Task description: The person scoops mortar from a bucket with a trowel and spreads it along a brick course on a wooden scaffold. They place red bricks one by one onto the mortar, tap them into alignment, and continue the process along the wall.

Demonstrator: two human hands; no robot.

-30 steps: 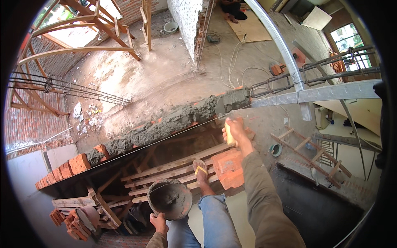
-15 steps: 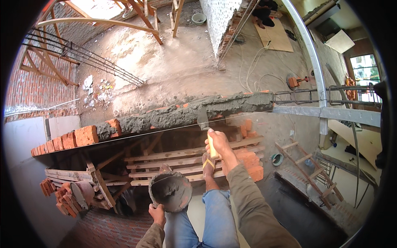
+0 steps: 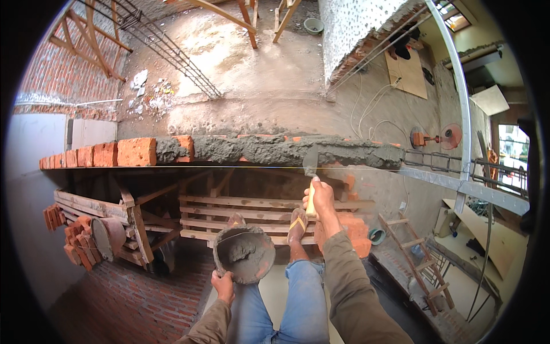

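Observation:
In my right hand (image 3: 322, 199) is a trowel (image 3: 311, 160), its yellow handle wrapped by my fingers. The blade meets the front side of the grey mortar (image 3: 269, 150) spread along the top of a brick wall (image 3: 136, 152). My left hand (image 3: 223, 285) is closed on the rim of a round bucket (image 3: 260, 268), tilted so that wet mortar shows inside. A thin taut string (image 3: 229, 167) runs along the wall's near edge. Bare orange bricks continue at the wall's left end.
Below the wall are wooden scaffold planks (image 3: 200, 223) under my sandalled feet. Stacked bricks (image 3: 358, 235) lie right of them, and more bricks (image 3: 80, 241) at the left. A wooden ladder (image 3: 415, 243) leans at right. Steel rebar (image 3: 432, 163) extends past the wall; another person (image 3: 401, 46) is beyond.
My view has turned, so the wall now lies nearly level. The trowel remains at the mortar's near side, and the bucket stays in my left hand.

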